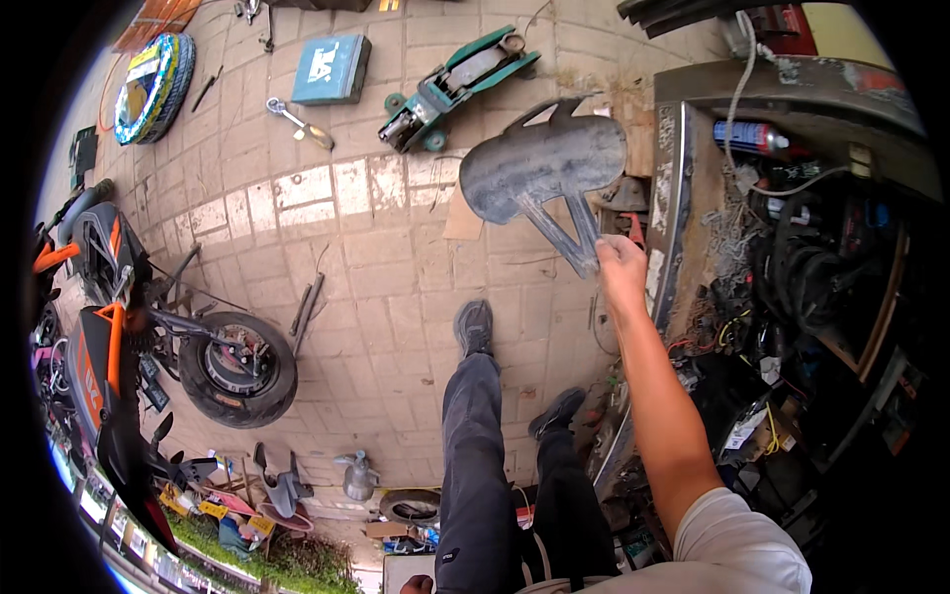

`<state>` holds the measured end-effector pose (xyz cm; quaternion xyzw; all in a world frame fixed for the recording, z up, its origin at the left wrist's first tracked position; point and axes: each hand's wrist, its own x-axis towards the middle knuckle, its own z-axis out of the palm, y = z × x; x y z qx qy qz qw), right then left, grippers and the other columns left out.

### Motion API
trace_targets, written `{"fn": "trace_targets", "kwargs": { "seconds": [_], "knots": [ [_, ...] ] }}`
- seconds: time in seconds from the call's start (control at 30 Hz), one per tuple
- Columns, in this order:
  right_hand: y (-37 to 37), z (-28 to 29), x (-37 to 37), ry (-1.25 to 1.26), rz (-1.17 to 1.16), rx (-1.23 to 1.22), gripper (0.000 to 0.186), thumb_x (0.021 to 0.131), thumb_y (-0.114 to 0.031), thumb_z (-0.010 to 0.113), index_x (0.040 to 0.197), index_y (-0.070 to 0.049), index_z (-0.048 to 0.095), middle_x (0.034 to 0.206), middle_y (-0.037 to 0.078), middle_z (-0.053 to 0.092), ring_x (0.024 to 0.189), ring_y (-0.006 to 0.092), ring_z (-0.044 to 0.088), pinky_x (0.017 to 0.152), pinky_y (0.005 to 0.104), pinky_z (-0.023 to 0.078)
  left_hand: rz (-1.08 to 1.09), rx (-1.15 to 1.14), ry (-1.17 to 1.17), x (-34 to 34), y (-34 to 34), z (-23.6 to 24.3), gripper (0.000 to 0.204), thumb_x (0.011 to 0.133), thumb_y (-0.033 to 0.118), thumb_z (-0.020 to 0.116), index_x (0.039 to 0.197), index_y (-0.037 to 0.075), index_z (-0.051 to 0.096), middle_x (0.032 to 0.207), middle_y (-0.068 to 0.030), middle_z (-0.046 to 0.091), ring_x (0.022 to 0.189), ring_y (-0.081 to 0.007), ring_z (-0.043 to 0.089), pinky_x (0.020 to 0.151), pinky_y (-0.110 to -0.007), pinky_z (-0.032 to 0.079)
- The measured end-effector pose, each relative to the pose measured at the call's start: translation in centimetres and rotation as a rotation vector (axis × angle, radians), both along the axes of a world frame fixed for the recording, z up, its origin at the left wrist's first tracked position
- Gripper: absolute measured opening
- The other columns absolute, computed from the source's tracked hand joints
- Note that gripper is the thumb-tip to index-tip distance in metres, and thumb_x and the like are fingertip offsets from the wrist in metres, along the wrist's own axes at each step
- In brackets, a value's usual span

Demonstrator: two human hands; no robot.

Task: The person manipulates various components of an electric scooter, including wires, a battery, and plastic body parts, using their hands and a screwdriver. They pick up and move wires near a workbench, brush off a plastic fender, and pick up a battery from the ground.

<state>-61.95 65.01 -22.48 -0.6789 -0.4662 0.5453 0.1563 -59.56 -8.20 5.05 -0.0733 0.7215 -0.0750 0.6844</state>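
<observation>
My right hand (621,265) is closed around the narrow end of a dark grey mudguard (544,166), gripping it where its forked bracket arms meet. The broad curved plate of the mudguard points away from me, above the paving, and its surface looks dusty. At the lower edge only a small part of my left hand (418,585) shows, beside my left thigh; its fingers are mostly cut off by the frame. An orange and black motorcycle (99,366) is at the left, with its wheel (238,370) toward me.
A green floor jack (457,84), a teal case (332,69), a ratchet wrench (287,117) and a wrapped tyre (155,89) lie on the far paving. At the right stands a metal-edged bench (675,213) with cluttered parts and a spray can (750,136). A metal jug (359,477) sits behind me.
</observation>
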Motion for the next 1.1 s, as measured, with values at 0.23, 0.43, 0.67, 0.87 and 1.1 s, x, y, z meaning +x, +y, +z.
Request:
{"fn": "trace_targets", "kwargs": {
  "seconds": [0.23, 0.43, 0.67, 0.87, 1.1],
  "knots": [
    [2.3, 2.2, 7.1, -0.816, 0.762, -0.464, 0.031, 0.074, -0.017, 0.056, 0.097, 0.002, 0.065, 0.1, 0.021, 0.063, 0.095, 0.0309, 0.062, 0.077, 0.0355, 0.048, -0.402, 0.131, -0.014, -6.8, 7.3, -4.7, 0.05, 0.086, 0.051, 0.045, 0.109, 0.01, 0.06, 0.101, -0.0215, 0.062, 0.094, -0.0383, 0.058, 0.082, -0.045, 0.045],
    [-8.9, 5.3, 17.8, -0.772, 0.948, -0.509, 0.022, 0.072, -0.014, 0.056, 0.087, -0.001, 0.066, 0.094, 0.017, 0.062, 0.085, 0.0304, 0.061, 0.071, 0.039, 0.048, -0.195, 0.796, 0.158, -9.1, 6.9, -6.5, 0.029, 0.09, 0.023, 0.053, 0.111, 0.004, 0.059, 0.096, -0.0188, 0.062, 0.083, -0.0313, 0.058, 0.078, -0.036, 0.047],
    [-16.9, 24.0, 26.5, -0.251, -0.154, -0.093, 0.026, 0.083, -0.02, 0.055, 0.092, 0.003, 0.062, 0.084, 0.017, 0.062, 0.077, 0.0257, 0.058, 0.072, 0.0336, 0.045, -0.611, 0.562, -0.002, -15.7, 15.9, -7.2, 0.044, 0.092, 0.032, 0.048, 0.12, -0.002, 0.05, 0.112, -0.0242, 0.057, 0.101, -0.0365, 0.054, 0.084, -0.04, 0.044],
    [-25.5, 34.8, 37.8, 0.023, -0.689, 0.122, 0.02, 0.088, -0.017, 0.056, 0.093, 0.002, 0.06, 0.07, 0.004, 0.056, 0.063, 0.0131, 0.053, 0.059, 0.0286, 0.043, -0.845, 0.688, 0.213, -15.7, 26.2, -5.3, 0.045, 0.09, 0.037, 0.05, 0.115, 0.001, 0.055, 0.104, -0.0209, 0.062, 0.094, -0.0328, 0.058, 0.08, -0.04, 0.046],
    [-29.1, 45.9, 51.5, -0.189, -1.005, 0.719, 0.025, 0.089, -0.016, 0.057, 0.106, 0.002, 0.057, 0.082, 0.002, 0.057, 0.072, 0.0075, 0.05, 0.065, 0.0241, 0.044, -0.869, 0.959, 0.146, -9.0, 34.8, -5.7, 0.037, 0.09, 0.03, 0.048, 0.108, -0.001, 0.058, 0.093, -0.0165, 0.064, 0.08, -0.0255, 0.059, 0.07, -0.035, 0.048]
  ]
}}
